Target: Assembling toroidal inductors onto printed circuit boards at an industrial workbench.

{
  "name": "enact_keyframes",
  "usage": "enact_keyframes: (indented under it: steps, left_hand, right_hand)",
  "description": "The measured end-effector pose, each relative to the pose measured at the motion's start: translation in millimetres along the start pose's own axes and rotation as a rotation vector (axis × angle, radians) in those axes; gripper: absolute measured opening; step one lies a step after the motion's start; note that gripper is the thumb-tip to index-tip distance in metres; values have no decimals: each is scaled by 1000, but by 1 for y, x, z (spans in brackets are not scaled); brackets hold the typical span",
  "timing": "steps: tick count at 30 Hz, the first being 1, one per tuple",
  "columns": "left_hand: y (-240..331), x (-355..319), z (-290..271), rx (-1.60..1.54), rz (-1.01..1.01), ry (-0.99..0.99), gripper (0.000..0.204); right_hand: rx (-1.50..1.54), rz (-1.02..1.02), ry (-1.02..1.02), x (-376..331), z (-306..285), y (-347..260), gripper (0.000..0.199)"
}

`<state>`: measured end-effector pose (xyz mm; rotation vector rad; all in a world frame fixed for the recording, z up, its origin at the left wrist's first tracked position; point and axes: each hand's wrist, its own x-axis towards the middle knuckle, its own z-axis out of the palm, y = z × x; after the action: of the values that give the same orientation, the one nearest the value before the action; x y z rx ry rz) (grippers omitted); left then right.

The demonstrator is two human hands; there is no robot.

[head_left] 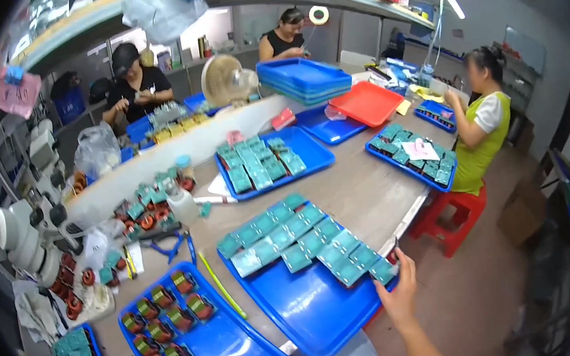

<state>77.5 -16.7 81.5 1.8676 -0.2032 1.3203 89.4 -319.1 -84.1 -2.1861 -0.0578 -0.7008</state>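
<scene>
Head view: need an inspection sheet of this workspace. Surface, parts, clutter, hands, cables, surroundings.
Surface: grey-brown bench top, bare in patches between trays.
Job's things: square green boards in slanting rows on a large blue rectangular plastic tray; front part of tray uncovered.
Clutter: blue-handled hand tool, long yellow-green strip, clear plastic bottle.
Hands: right hand at the end board by the tray's right corner, grip unclear; left hand not seen.
Cables: nothing seen clearly on the bench.
Surroundings: person in yellow-green vest, two people in black tops, beige round fan, red plastic stool.
</scene>
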Motion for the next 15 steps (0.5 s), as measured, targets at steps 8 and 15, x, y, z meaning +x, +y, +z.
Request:
enact_keyframes:
  steps: [8,15]
  left_hand:
    - [-9,-16,7,-11,-67,-5,32]
    - [-15,-16,0,-48,-62,106,32]
  right_hand:
    - [338,-45,34,14,-6,-17,76]
    - [732,20,-220,8,-18,-60,88]
